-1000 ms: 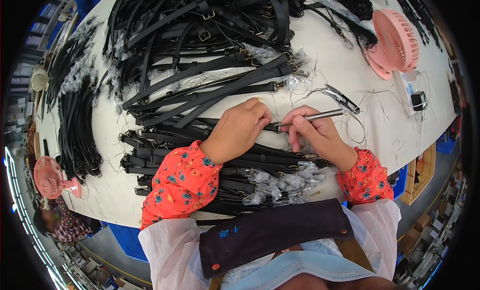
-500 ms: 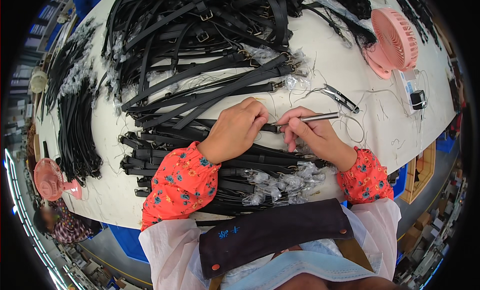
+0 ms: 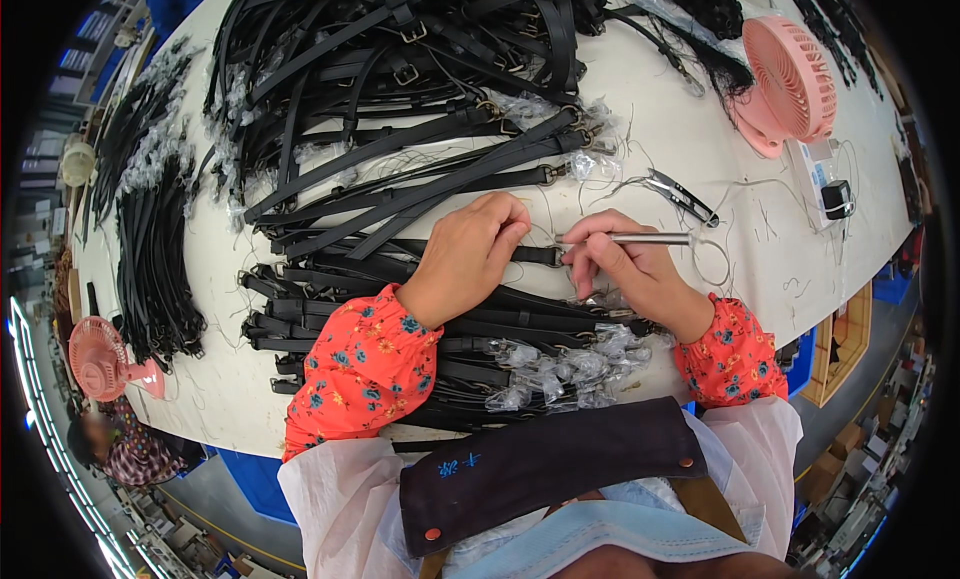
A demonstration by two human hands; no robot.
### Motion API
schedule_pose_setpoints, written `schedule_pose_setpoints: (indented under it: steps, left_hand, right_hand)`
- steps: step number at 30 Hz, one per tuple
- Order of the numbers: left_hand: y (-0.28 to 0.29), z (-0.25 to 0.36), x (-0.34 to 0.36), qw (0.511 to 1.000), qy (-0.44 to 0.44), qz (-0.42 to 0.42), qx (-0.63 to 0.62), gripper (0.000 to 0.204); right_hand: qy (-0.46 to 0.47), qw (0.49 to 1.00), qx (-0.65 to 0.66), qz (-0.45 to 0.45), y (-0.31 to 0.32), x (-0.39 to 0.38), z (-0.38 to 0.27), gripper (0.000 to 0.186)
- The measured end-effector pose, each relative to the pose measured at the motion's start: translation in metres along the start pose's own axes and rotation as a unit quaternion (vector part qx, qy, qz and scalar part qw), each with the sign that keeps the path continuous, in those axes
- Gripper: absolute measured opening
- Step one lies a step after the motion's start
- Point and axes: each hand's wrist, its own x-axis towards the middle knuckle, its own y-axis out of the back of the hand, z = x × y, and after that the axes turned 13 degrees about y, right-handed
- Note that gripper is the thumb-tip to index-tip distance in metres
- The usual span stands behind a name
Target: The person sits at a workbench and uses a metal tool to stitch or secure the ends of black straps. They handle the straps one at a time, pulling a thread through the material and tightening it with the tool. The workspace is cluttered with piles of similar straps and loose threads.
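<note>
My left hand (image 3: 465, 259) is closed, thumb and forefinger pinched together over a black strap (image 3: 530, 252); a thin thread seems to run from the fingertips, too fine to be sure. My right hand (image 3: 630, 264) grips a slim silver rod-like tool (image 3: 660, 238), its tip near the strap's buckle end. Below both hands lie bundled black straps (image 3: 520, 304) with plastic-wrapped ends (image 3: 560, 369). Crossed straps with metal buckles (image 3: 420, 194) lie just above, and thread snips (image 3: 680, 194) rest at the upper right of my right hand.
A large heap of straps (image 3: 390, 39) covers the table's far side, another bundle (image 3: 155, 259) its left. Pink fans (image 3: 785, 79) stand at right and left, with a power strip (image 3: 810, 184) at right. A co-worker (image 3: 130, 449) is at lower left. Wooden crate (image 3: 840, 349) beyond the right edge.
The tool in my right hand has tilted closer to horizontal, and its back end has shifted. My left fingertips have drawn slightly up and left, away from my right hand.
</note>
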Motion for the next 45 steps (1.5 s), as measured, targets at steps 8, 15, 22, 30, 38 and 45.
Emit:
schedule_pose_setpoints:
  steps: [8, 15, 22, 30, 38, 45]
  left_hand:
    - [0.021, -0.004, -0.006, 0.996, -0.06, -0.033, 0.064, 0.009]
    - [0.029, 0.004, -0.006, 0.996, -0.037, -0.062, 0.051, 0.006]
    - [0.002, 0.003, 0.0, 0.955, 0.1, -0.145, -0.24, 0.009]
    - [-0.002, -0.002, 0.001, 0.955, 0.119, -0.11, -0.247, 0.009]
    - [-0.002, -0.007, 0.004, 0.938, 0.127, -0.085, -0.312, 0.01]
    - [-0.001, -0.011, 0.005, 0.937, 0.137, -0.084, -0.309, 0.013]
  right_hand:
    - [0.246, 0.874, -0.409, -0.088, 0.0, 0.01, 0.014, 0.035]
    - [0.248, 0.863, -0.432, -0.084, -0.001, 0.009, 0.014, 0.038]
    - [0.242, 0.861, -0.44, -0.079, -0.002, 0.006, 0.015, 0.032]
    - [0.235, 0.86, -0.445, -0.086, -0.006, 0.005, 0.008, 0.027]
    - [0.261, 0.849, -0.451, -0.087, -0.001, 0.008, 0.01, 0.031]
    - [0.099, 0.992, -0.075, 0.021, -0.004, -0.002, -0.001, 0.022]
